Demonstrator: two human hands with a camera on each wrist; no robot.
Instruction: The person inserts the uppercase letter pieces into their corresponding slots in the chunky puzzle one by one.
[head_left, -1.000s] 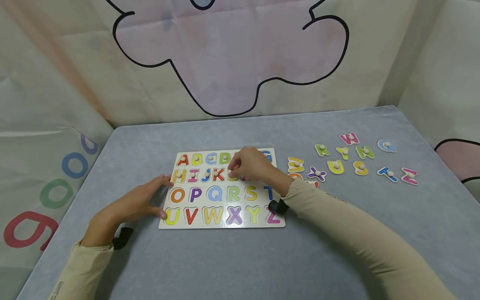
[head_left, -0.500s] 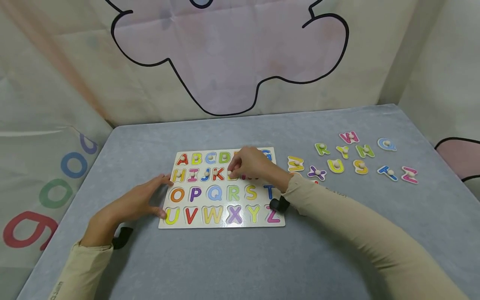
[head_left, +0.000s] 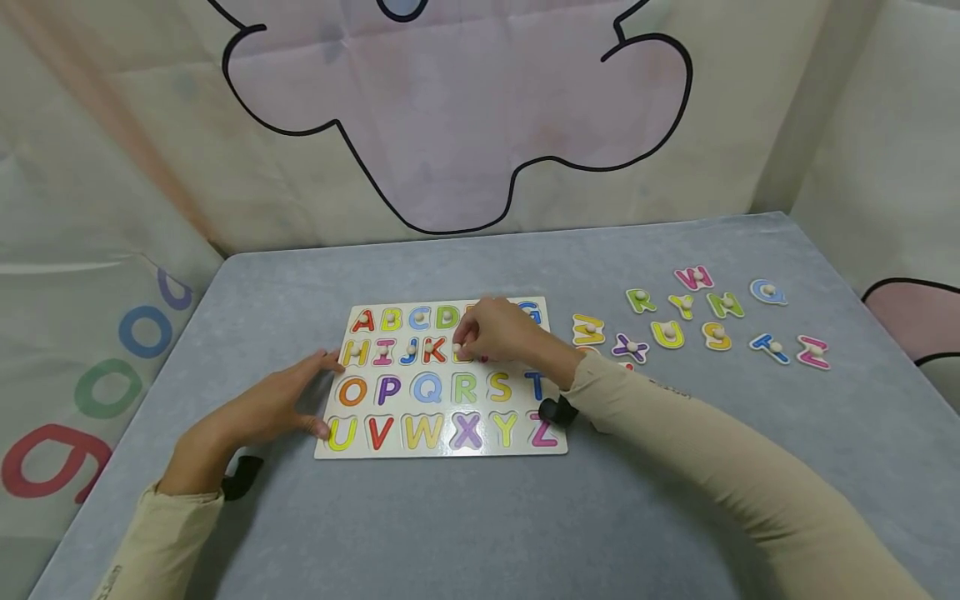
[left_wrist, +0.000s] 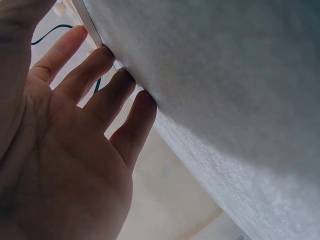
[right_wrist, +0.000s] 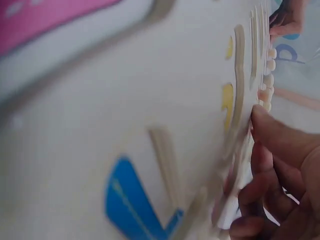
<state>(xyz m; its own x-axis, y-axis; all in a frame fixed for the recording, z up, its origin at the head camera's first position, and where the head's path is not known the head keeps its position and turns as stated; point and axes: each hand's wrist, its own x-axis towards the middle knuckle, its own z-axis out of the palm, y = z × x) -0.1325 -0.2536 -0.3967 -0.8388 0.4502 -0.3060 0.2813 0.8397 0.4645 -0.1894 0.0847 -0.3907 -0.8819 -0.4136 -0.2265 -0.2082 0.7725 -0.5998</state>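
A white alphabet puzzle board [head_left: 442, 408] lies on the table, its top row and the left part of its second row filled with knobbed letter pieces. My left hand [head_left: 270, 402] rests against the board's left side, fingers spread along the edge and thumb near the U; the left wrist view shows the fingertips [left_wrist: 146, 98] touching that edge. With thumb and fingertips, my right hand [head_left: 501, 329] pinches a yellow letter piece [head_left: 462, 357] just right of the red K [head_left: 434, 350]. The hand covers most of that piece and others nearby.
Loose letter pieces lie right of the board, among them a purple X [head_left: 630, 347], a yellow U [head_left: 667, 334], a blue T [head_left: 769, 348] and a pink Z [head_left: 813, 352]. The right forearm partly covers some. A grey cloth [head_left: 420, 533] covers the table.
Both hands stay almost where they were, with the right fingers still at the yellow piece. The whole head view has shifted slightly.
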